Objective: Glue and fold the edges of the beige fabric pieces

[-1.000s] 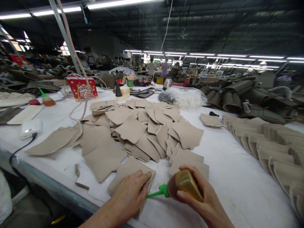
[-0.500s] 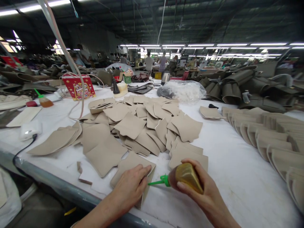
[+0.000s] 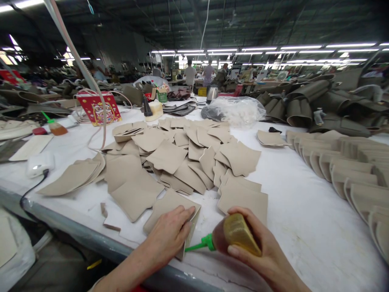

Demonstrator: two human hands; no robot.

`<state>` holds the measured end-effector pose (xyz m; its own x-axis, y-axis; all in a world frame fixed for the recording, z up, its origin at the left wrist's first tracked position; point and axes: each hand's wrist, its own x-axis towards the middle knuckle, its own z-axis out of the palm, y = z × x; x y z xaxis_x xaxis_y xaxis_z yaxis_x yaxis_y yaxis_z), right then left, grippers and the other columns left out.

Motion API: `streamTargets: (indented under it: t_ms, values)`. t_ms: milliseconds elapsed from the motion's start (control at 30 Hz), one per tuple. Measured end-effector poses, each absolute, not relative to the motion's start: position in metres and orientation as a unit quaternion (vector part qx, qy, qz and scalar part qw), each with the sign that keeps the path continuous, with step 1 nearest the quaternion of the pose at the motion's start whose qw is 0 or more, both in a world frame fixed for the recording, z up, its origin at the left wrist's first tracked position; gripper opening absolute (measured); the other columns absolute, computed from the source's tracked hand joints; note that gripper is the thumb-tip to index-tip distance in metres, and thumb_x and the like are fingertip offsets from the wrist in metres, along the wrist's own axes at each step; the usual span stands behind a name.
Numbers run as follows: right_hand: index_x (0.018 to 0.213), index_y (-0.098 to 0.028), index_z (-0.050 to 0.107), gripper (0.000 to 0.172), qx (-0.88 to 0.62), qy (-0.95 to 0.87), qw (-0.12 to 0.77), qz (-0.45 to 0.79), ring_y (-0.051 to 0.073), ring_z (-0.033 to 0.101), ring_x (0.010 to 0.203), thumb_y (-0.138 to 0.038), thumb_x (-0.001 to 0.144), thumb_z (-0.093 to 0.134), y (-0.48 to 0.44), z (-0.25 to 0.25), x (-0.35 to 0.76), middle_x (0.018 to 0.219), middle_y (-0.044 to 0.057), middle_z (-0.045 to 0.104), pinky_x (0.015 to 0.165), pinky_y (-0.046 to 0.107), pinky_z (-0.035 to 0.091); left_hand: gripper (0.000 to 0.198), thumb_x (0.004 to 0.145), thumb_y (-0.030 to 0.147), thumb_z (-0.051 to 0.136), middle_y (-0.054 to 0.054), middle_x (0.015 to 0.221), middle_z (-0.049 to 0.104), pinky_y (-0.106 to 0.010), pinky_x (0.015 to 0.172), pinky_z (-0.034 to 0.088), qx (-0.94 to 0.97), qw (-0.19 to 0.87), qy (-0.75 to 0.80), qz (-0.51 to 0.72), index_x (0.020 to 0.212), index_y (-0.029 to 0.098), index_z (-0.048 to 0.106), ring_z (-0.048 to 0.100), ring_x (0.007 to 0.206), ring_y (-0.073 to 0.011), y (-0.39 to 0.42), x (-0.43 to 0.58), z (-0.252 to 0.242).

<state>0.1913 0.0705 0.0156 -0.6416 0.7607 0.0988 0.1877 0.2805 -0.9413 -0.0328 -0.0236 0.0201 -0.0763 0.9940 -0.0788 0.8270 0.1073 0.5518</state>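
My left hand (image 3: 168,237) lies flat, fingers together, pressing down a beige cut piece (image 3: 164,209) at the near edge of the white table (image 3: 298,215). My right hand (image 3: 261,253) grips an amber squeeze bottle (image 3: 235,237) with a green nozzle (image 3: 197,245). The nozzle tip points left and touches the right edge of the piece beside my left fingers. A spread of similar beige pieces (image 3: 185,158) covers the table just beyond both hands.
Rows of folded beige pieces (image 3: 349,170) line the right side. A clear plastic bag (image 3: 237,110), a red gift bag (image 3: 97,108), another glue bottle (image 3: 54,126) and a white device with a black cord (image 3: 39,164) lie further off. People stand in the background.
The nozzle tip has slid toward me along the piece's right edge. My left hand stays pressed on the piece. The view has tilted slightly upward.
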Motion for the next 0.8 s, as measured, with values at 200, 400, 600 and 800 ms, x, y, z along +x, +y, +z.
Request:
streamTargets:
  t_ms: [200, 400, 600, 800]
  values:
    - [0.118, -0.028, 0.051, 0.050, -0.317, -0.745, 0.287, 0.513, 0.023, 0.058, 0.102, -0.040, 0.075, 0.074, 0.067, 0.020, 0.193, 0.114, 0.000, 0.058, 0.086, 0.025, 0.047, 0.037, 0.092, 0.021, 0.035, -0.001, 0.090, 0.056, -0.025, 0.077, 0.041, 0.646, 0.222, 0.707, 0.181, 0.125, 0.026, 0.052, 0.058, 0.085, -0.0169, -0.023, -0.034, 0.017]
    - [0.120, -0.028, 0.048, 0.050, -0.320, -0.757, 0.292, 0.489, 0.022, 0.055, 0.106, -0.039, 0.078, 0.073, 0.071, 0.017, 0.198, 0.117, 0.001, 0.056, 0.091, 0.026, 0.043, 0.037, 0.093, 0.022, 0.035, -0.001, 0.090, 0.055, -0.026, 0.076, 0.041, 0.648, 0.214, 0.710, 0.175, 0.126, 0.027, 0.051, 0.058, 0.085, -0.0174, -0.024, -0.033, 0.017]
    - [0.119, -0.027, 0.051, 0.051, -0.284, -0.760, 0.277, 0.515, 0.025, 0.055, 0.107, -0.042, 0.075, 0.074, 0.069, 0.016, 0.198, 0.118, 0.002, 0.055, 0.091, 0.027, 0.045, 0.038, 0.092, 0.020, 0.036, -0.001, 0.090, 0.055, -0.026, 0.076, 0.041, 0.645, 0.218, 0.711, 0.174, 0.126, 0.027, 0.051, 0.058, 0.084, -0.0174, -0.024, -0.033, 0.018]
    - [0.119, -0.028, 0.047, 0.048, -0.330, -0.762, 0.325, 0.453, 0.022, 0.057, 0.102, -0.040, 0.079, 0.072, 0.082, 0.017, 0.199, 0.113, 0.001, 0.056, 0.087, 0.026, 0.045, 0.037, 0.091, 0.019, 0.037, 0.000, 0.088, 0.055, -0.025, 0.074, 0.040, 0.644, 0.222, 0.708, 0.187, 0.123, 0.028, 0.053, 0.058, 0.083, -0.0166, -0.023, -0.033, 0.018]
